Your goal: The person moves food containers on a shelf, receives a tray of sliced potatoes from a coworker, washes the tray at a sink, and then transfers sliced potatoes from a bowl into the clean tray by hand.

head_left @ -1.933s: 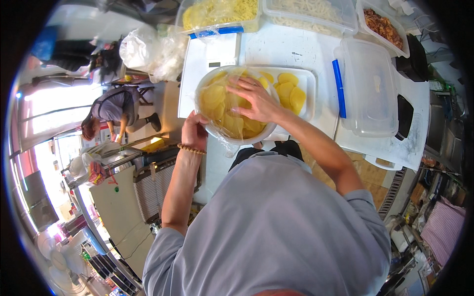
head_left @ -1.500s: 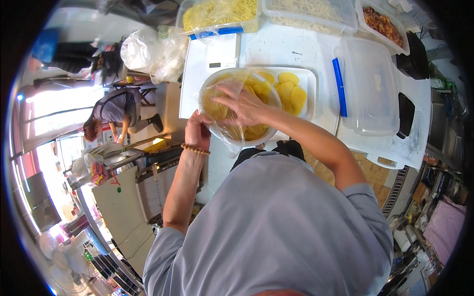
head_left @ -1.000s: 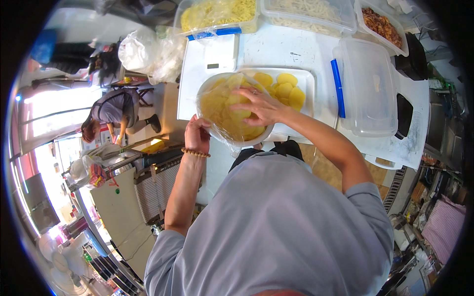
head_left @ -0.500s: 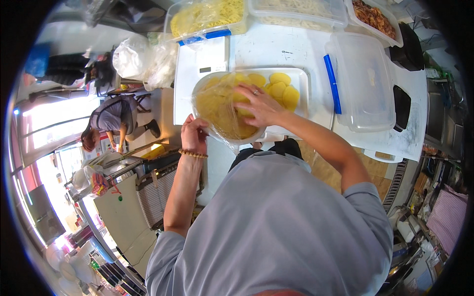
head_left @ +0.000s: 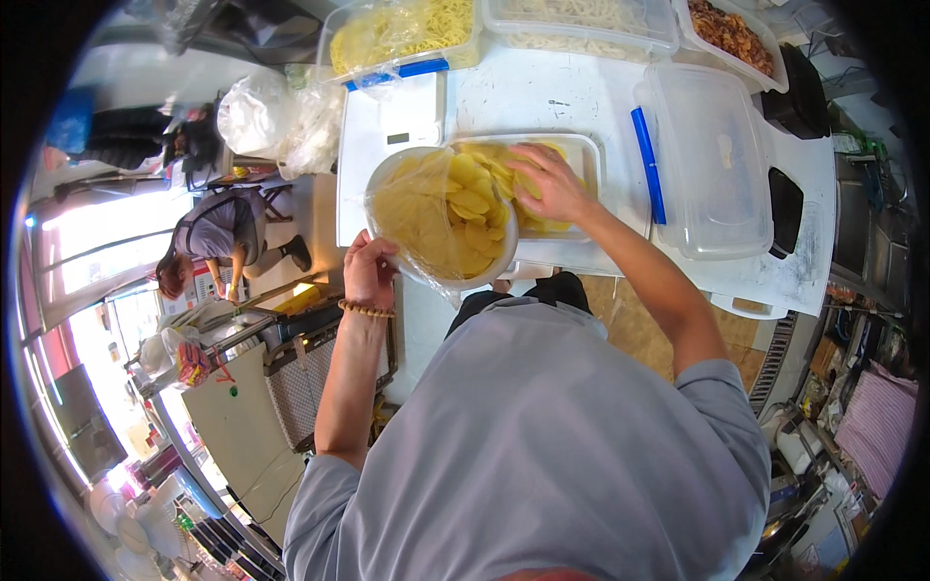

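Note:
A white bowl [head_left: 374, 179] of thin yellow slices [head_left: 470, 198], which look like potato, is tilted toward a white rectangular tray [head_left: 598, 160]. Clear plastic film [head_left: 412, 208] covers the bowl's left part; its right part lies bare. At the bowl's lower left rim, my left hand [head_left: 368, 269] is closed, thumb and fingers gripping the rim and the film edge. My right hand [head_left: 554, 184] rests over the slices in the tray, fingers spread and curved downward, touching them. Slices run from the bowl's lip into the tray, partly hidden under that hand.
A white scale [head_left: 412, 111] stands behind the bowl. Along the far edge are tubs of yellow noodles [head_left: 407, 34], white strips [head_left: 581, 15] and reddish-brown pieces [head_left: 731, 37]. A clear lidded container [head_left: 717, 165] with a blue clip bar [head_left: 649, 165] lies right. Another person [head_left: 218, 232] bends at far left.
My right hand has moved from inside the bowl rightward onto the tray, and more slices now lie at the bowl's lip and in the tray. The bowl has shifted slightly left with my left hand.

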Motion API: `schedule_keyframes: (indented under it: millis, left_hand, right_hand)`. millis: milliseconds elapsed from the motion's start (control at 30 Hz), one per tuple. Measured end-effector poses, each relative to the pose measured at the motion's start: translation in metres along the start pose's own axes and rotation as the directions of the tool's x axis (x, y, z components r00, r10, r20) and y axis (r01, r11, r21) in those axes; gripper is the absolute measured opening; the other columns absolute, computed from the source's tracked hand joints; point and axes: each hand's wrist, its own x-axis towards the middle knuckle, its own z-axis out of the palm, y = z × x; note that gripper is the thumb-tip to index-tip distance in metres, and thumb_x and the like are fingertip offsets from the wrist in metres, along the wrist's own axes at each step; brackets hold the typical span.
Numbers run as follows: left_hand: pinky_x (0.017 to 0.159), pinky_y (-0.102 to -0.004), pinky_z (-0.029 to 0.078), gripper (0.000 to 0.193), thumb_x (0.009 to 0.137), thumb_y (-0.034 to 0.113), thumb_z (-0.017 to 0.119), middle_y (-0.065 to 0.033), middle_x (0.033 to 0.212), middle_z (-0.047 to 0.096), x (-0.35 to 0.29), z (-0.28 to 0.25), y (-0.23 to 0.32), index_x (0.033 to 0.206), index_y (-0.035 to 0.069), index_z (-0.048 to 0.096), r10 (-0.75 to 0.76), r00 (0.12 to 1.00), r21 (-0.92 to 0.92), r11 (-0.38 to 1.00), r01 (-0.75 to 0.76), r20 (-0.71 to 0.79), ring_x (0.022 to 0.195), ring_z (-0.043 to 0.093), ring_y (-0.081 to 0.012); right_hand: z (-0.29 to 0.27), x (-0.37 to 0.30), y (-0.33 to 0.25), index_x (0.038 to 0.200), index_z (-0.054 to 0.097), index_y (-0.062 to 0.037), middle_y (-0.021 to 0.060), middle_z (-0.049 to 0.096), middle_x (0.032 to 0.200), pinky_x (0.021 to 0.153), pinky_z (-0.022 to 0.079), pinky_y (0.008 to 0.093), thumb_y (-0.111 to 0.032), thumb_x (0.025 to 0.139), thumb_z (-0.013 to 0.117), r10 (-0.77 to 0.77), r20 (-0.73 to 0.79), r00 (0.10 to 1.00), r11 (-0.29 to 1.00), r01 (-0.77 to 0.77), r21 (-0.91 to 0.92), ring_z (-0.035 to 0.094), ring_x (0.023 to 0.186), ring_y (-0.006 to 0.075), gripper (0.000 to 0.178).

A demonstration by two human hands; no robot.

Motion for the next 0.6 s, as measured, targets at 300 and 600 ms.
schedule_keyframes:
  millis: [300,600]
  left_hand:
    - [0.050,-0.0232,0.041,0.017,0.073,-0.004,0.054,-0.0007,0.067,0.056,-0.010,0.000,0.001,0.067,0.011,0.048,0.007,1.000,-0.016,1.000,-0.007,-0.004,0.055,0.049,-0.0107]
    - [0.054,-0.0249,0.043,0.018,0.071,-0.006,0.054,-0.0013,0.068,0.055,-0.010,0.002,0.007,0.067,0.010,0.047,0.026,1.000,-0.009,1.000,-0.025,0.018,0.058,0.050,-0.0119]
  right_hand:
    - [0.021,0.030,-0.071,0.125,0.052,-0.0052,0.0141,0.046,0.131,0.105,0.033,0.0465,-0.038,0.078,0.069,-0.012,0.086,0.996,0.997,0.005,0.079,0.039,0.127,0.0321,0.059]
    - [0.035,0.029,-0.064,0.115,0.055,-0.0036,0.0133,0.058,0.110,0.082,0.049,0.0395,-0.013,0.079,0.065,0.022,0.006,1.000,1.000,-0.022,0.010,0.059,0.097,0.0319,0.039]
